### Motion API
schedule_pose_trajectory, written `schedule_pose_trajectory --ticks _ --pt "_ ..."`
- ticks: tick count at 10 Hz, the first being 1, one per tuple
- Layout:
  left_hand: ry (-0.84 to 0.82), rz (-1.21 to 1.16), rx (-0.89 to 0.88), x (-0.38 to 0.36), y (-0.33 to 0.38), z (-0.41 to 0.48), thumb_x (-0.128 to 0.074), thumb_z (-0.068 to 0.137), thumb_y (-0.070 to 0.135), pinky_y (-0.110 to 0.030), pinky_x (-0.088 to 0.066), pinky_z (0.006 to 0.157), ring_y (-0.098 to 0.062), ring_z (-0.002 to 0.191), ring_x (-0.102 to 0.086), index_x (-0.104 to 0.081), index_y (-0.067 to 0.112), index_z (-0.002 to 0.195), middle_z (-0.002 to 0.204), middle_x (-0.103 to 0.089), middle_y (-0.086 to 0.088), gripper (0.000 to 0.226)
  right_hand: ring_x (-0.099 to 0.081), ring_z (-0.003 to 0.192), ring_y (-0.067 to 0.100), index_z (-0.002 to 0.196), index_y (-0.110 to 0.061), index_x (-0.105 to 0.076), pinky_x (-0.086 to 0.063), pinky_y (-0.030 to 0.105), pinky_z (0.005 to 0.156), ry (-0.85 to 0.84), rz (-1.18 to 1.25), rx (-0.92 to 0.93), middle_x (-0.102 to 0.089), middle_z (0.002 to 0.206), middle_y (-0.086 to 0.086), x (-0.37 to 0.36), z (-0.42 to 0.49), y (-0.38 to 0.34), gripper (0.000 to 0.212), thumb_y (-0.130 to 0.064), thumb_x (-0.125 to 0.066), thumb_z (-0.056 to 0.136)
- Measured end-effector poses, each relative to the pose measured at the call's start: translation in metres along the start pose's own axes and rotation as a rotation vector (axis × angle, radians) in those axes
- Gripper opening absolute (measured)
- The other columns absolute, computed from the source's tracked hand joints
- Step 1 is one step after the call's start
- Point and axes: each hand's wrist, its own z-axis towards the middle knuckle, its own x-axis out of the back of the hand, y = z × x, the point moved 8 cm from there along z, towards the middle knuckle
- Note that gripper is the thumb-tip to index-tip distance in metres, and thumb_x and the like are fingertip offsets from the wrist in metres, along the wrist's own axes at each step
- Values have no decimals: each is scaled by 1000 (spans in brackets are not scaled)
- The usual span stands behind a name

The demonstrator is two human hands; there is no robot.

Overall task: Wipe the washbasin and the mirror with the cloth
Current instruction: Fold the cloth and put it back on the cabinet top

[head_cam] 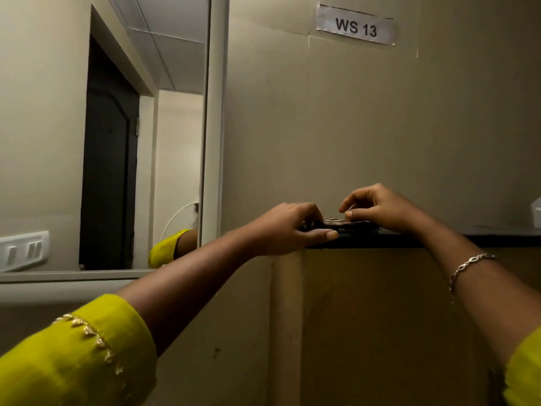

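It looks like you're picking up the cloth point(345, 225), which lies bunched on the dark worktop point(439, 240) just right of the mirror point(102, 142). Your left hand point(292, 227) grips its near edge and your right hand point(380, 209) pinches it from above. Next, lift it clear and carry it left to the glass; the washbasin isn't in view.

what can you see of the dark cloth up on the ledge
The cloth is dark, nearly black, and looks like thin fabric folded into a flat bundle, with a few paler lines on top and loose frayed threads at its right end. It lies flat on the black top of the ledge, near its left corner, close to the wall. The left hand grips its left end, fingers curled over it; the right hand pinches its top toward the right. The hands hide most of it.
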Motion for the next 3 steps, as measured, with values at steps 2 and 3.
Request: schedule_pose_trajectory --ticks 2,3 --pt "156 43 -14 19 -15 -27 -51 87 44 -29 -37 99 -17 124 -39 -39 16 134 136 -43 -6 56 -60 83 16 99 -15 -67 -42 23 71 130 -199 -33 -69 94 6 -11 -5 -25 15 -13 -61 86" --pt "338 184 -21 45 -30 -50 -51 87 48 -37 -21 110 -23 129 -33 -40 15 135 136 -44 -9 59 -61 91 20 104 -14 -66 -45 25 74 258 -248 -4 -68 104 7 -24 -11 -45 27 1 -53 85"
